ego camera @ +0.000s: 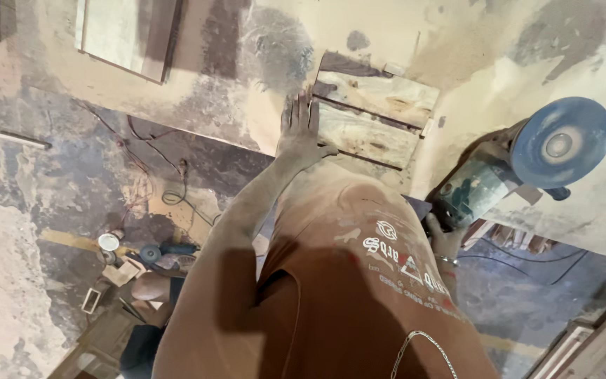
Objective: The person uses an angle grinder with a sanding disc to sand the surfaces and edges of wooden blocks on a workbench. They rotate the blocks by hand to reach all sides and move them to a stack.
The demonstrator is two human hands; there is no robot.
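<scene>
Two hands busy: left hand [303, 133] flat, fingers spread, on board [376, 116] at 12 o'clock; right hand [445, 238] clamped on grinder [520, 165] at 3 o'clock.

We see a wooden panel [373, 118] lying on the dusty desk [471, 49] at upper centre of the frame. Our left hand [301, 132] rests flat on its left edge. At the right of the frame our right hand [447, 238] holds a disc sander [520, 165], its disc [561, 142] toward the right edge, apart from the panel. A board [131, 35] lies at upper left. On the floor [29, 210] at lower left sit small tools [145, 256] and a cable [177, 196].
</scene>
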